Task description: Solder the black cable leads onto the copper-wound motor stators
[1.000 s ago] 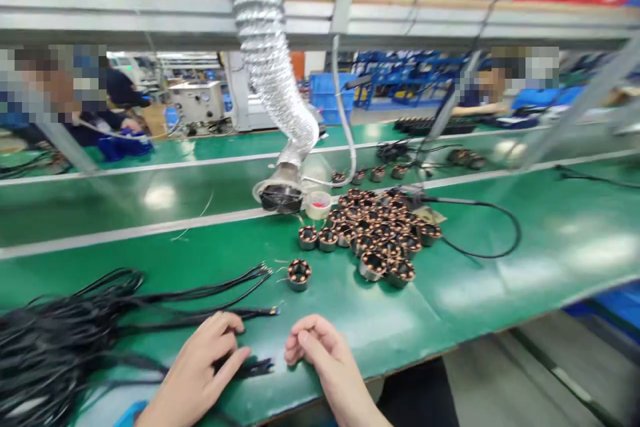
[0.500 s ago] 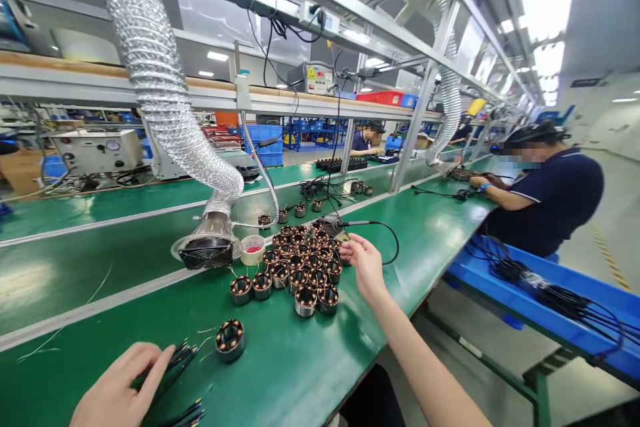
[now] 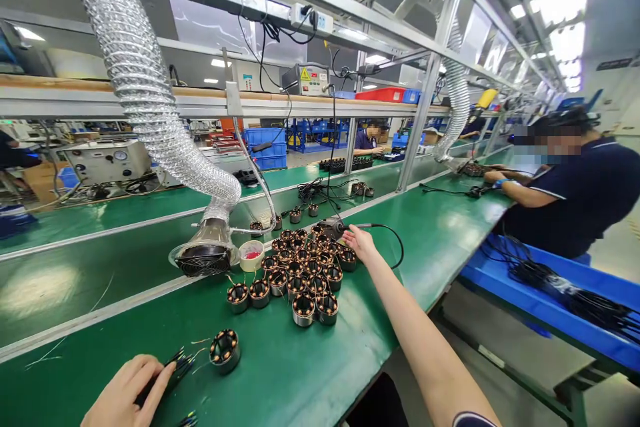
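Observation:
My left hand (image 3: pixel 127 390) is closed around a bundle of black wires (image 3: pixel 184 361) with bare tips, low over the bench at lower left. More wire ends (image 3: pixel 189 419) lie below it. Just right of these stands a single motor stator (image 3: pixel 225 351) with copper windings and loose leads. My right hand (image 3: pixel 358 243) reaches to the far side of a cluster of several stators (image 3: pixel 303 309). Its fingers are extended beside the soldering iron (image 3: pixel 346 228), which rests in its stand; whether they touch the handle I cannot tell.
A fume duct (image 3: pixel 150 107) ends in a hood (image 3: pixel 204 257) beside a round tub (image 3: pixel 251 256) with something red in it. The iron's black cable (image 3: pixel 400 247) loops to the right. A co-worker (image 3: pixel 575 187) sits at right, behind a blue tray (image 3: pixel 493 280) of cables.
My right hand has moved up and slightly away, closer to the soldering iron. My left hand still holds the wires. The view has shifted a little.

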Tool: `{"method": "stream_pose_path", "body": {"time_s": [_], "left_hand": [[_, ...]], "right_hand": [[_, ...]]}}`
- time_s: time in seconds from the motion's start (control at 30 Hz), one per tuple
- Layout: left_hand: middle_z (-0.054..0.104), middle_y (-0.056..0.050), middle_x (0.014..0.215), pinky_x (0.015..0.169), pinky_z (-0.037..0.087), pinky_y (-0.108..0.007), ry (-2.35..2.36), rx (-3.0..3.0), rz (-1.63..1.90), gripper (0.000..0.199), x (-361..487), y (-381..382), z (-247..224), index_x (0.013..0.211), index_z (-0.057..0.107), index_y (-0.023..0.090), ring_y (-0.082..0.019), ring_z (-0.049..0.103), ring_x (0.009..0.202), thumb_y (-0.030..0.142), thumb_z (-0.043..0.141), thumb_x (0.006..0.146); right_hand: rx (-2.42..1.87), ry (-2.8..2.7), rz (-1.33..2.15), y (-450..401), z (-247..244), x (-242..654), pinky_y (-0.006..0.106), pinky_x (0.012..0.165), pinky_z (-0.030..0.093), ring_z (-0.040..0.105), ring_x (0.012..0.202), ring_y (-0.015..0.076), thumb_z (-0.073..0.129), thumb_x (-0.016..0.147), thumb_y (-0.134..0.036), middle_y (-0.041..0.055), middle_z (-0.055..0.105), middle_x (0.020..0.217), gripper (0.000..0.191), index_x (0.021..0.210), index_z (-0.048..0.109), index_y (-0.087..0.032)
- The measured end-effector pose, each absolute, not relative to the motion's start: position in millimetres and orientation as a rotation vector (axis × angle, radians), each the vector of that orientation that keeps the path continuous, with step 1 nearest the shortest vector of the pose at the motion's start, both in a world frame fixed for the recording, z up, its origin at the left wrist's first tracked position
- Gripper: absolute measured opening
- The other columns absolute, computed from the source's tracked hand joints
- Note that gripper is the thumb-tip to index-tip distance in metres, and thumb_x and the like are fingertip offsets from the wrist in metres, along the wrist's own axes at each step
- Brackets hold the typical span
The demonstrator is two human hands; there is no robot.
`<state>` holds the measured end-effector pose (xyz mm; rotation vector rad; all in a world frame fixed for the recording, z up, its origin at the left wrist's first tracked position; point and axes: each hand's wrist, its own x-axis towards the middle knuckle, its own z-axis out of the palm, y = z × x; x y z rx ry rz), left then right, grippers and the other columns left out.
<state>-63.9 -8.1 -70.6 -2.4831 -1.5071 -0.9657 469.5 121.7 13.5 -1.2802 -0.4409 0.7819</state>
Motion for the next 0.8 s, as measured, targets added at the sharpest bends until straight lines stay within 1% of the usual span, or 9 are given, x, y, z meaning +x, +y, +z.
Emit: {"method": "stream_pose_path", "body": {"time_s": [0.07, 0.13, 0.23, 0.3, 0.37, 0.47, 0.57, 0.67, 0.8], "left_hand": [[0.072, -0.007, 0.095, 0.080, 0.056, -0.035, -1.486, -2.437, -0.894, 0.038, -59, -14, -66, 0.084, 0.071, 0.025, -0.023, 0.067, 0.088, 0.054, 0.049, 0.093], [0.071, -0.009, 0.112, 0.091, 0.053, -0.043, -1.456, -2.403, -0.762, 0.043, -51, -19, -62, 0.103, 0.072, 0.024, -0.028, 0.065, 0.103, 0.060, 0.055, 0.088], [0.060, -0.013, 0.139, 0.112, 0.036, -0.054, -1.423, -2.411, -0.490, 0.072, -41, -16, -61, 0.134, 0.061, 0.020, -0.035, 0.052, 0.129, 0.070, 0.056, 0.082], [0.048, -0.016, 0.150, 0.119, 0.023, -0.057, -1.420, -2.451, -0.346, 0.087, -37, -4, -62, 0.143, 0.052, 0.014, -0.037, 0.040, 0.140, 0.075, 0.051, 0.081], [0.040, -0.019, 0.154, 0.121, 0.017, -0.058, -1.430, -2.518, -0.240, 0.101, -34, 13, -64, 0.147, 0.045, 0.009, -0.039, 0.032, 0.145, 0.081, 0.049, 0.077], [0.034, -0.020, 0.156, 0.120, 0.016, -0.059, -1.396, -2.669, -0.143, 0.114, -28, 43, -66, 0.152, 0.038, 0.009, -0.040, 0.028, 0.146, 0.085, 0.053, 0.068], [0.030, -0.019, 0.158, 0.120, 0.016, -0.058, -1.328, -2.782, -0.135, 0.118, -16, 68, -70, 0.156, 0.028, 0.013, -0.039, 0.026, 0.147, 0.084, 0.056, 0.067], [0.027, -0.022, 0.159, 0.121, 0.015, -0.057, -1.306, -2.825, -0.216, 0.120, 1, 84, -76, 0.158, 0.019, 0.012, -0.039, 0.022, 0.148, 0.081, 0.058, 0.068], [0.024, -0.024, 0.160, 0.120, 0.018, -0.058, -1.362, -2.872, -0.333, 0.119, 26, 95, -82, 0.159, 0.013, 0.012, -0.039, 0.021, 0.148, 0.077, 0.061, 0.070]], "right_hand": [[-1.297, -0.484, 0.702, 107, 8, 466, 0.039, 0.086, 0.057, 0.067, 0.097, 0.0207, 0.062, 0.094, -0.032, 0.0116, 0.066, 0.115, 0.036, 0.124, 0.057, -0.012], [-1.304, -0.544, 0.585, 81, -1, 457, 0.039, 0.097, 0.052, 0.065, 0.107, 0.0220, 0.064, 0.092, -0.030, 0.0148, 0.065, 0.120, 0.049, 0.135, 0.049, -0.011], [-1.324, -0.702, 0.445, 24, -22, 432, 0.042, 0.119, 0.030, 0.045, 0.137, 0.0248, 0.067, 0.087, -0.034, 0.0131, 0.047, 0.148, 0.069, 0.148, 0.038, -0.018], [-1.517, -1.081, 0.218, -18, -39, 408, 0.051, 0.123, 0.019, 0.028, 0.148, 0.0302, 0.065, 0.086, -0.049, 0.0125, 0.030, 0.160, 0.086, 0.155, 0.024, -0.020], [-1.663, -1.301, 0.169, -52, -57, 381, 0.055, 0.123, 0.019, 0.018, 0.151, 0.0333, 0.067, 0.082, -0.056, 0.0122, 0.013, 0.165, 0.105, 0.159, 0.005, -0.020], [-1.764, -1.519, 0.159, -74, -80, 348, 0.059, 0.121, 0.024, 0.016, 0.151, 0.0361, 0.069, 0.080, -0.058, 0.0148, 0.005, 0.166, 0.117, 0.158, -0.008, -0.019], [-1.782, -1.577, 0.127, -67, -91, 332, 0.061, 0.120, 0.025, 0.014, 0.151, 0.0399, 0.073, 0.077, -0.058, 0.0194, 0.005, 0.165, 0.124, 0.157, -0.013, -0.018], [-1.782, -1.557, 0.131, -54, -88, 331, 0.061, 0.119, 0.026, 0.015, 0.150, 0.0417, 0.076, 0.077, -0.052, 0.0236, 0.007, 0.164, 0.127, 0.156, -0.016, -0.015], [-1.762, -1.546, 0.156, -45, -78, 336, 0.054, 0.121, 0.027, 0.018, 0.151, 0.0348, 0.075, 0.080, -0.043, 0.0207, 0.012, 0.164, 0.120, 0.156, -0.015, -0.019]]}}
